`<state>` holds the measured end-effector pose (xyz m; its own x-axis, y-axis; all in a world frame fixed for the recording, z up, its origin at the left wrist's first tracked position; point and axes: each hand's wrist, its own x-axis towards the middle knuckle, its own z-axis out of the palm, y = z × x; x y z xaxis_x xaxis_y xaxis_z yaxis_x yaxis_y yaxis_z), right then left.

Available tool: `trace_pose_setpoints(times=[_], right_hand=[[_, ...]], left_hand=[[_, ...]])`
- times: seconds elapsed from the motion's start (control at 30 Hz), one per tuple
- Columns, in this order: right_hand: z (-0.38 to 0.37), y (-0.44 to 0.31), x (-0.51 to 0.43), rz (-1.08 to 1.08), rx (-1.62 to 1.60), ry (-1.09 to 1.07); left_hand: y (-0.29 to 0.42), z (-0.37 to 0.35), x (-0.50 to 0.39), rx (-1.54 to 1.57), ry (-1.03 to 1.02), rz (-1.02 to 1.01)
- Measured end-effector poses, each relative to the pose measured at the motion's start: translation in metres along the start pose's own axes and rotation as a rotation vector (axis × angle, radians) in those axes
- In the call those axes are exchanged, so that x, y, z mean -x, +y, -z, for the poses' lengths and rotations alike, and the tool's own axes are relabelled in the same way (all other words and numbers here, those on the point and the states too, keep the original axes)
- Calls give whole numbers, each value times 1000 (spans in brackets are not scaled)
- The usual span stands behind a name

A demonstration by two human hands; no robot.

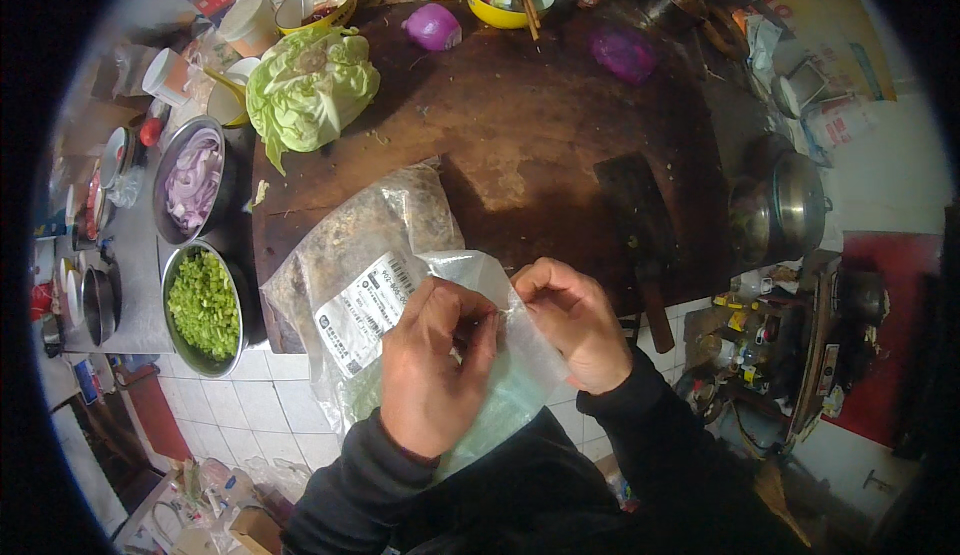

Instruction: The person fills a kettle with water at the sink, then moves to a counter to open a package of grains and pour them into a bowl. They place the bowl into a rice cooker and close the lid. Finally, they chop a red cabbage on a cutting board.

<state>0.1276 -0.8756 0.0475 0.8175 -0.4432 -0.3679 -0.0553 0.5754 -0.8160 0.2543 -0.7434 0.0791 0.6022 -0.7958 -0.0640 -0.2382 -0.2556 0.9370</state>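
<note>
A clear plastic bag (360, 232) with brownish contents and a white printed label lies over the near edge of a dark wooden board (480, 134). My left hand (439, 363) pinches the bag's gathered upper part between thumb and fingers. Close beside it on the right, my right hand (574, 322) grips the same plastic by its edge, with the thumb and fingertips together. The empty part of the bag hangs below and between both hands. What exactly the left fingertips hold is partly hidden by the hand.
A cleaver (637, 217) lies on the board's right side. Cabbage (311, 89), a purple onion (433, 27) and a purple piece (622, 53) sit farther back. Bowls of sliced onion (193, 180) and chopped green vegetable (204, 307) stand left; a steel pot (799, 202) stands right.
</note>
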Motion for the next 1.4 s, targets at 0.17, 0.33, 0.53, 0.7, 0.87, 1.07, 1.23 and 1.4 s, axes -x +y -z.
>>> trace_pose_setpoints(times=[0.17, 0.33, 0.53, 0.7, 0.87, 1.07, 1.23, 1.4], right_hand=[[1, -7, -1, 7, -147, 17], [16, -20, 6, -22, -311, 102], [60, -47, 38, 62, -308, 320], [162, -81, 114, 361, -352, 448], [307, -142, 222, 642, -297, 598], [321, -184, 278, 899, -294, 953], [132, -93, 156, 195, 626, 534], [-22, -19, 46, 262, 729, -99]], left_hand=[[-8, 7, -3, 161, 120, 150], [-9, 24, -1, 458, 213, 231], [-16, 61, -6, 524, 287, 219], [-35, 130, -4, 789, 441, 201], [-54, 200, 23, 717, 502, 60], [-53, 251, 64, 647, 679, -48], [-45, 229, 70, 593, 645, -128], [-21, 216, 73, 606, 682, -148]])
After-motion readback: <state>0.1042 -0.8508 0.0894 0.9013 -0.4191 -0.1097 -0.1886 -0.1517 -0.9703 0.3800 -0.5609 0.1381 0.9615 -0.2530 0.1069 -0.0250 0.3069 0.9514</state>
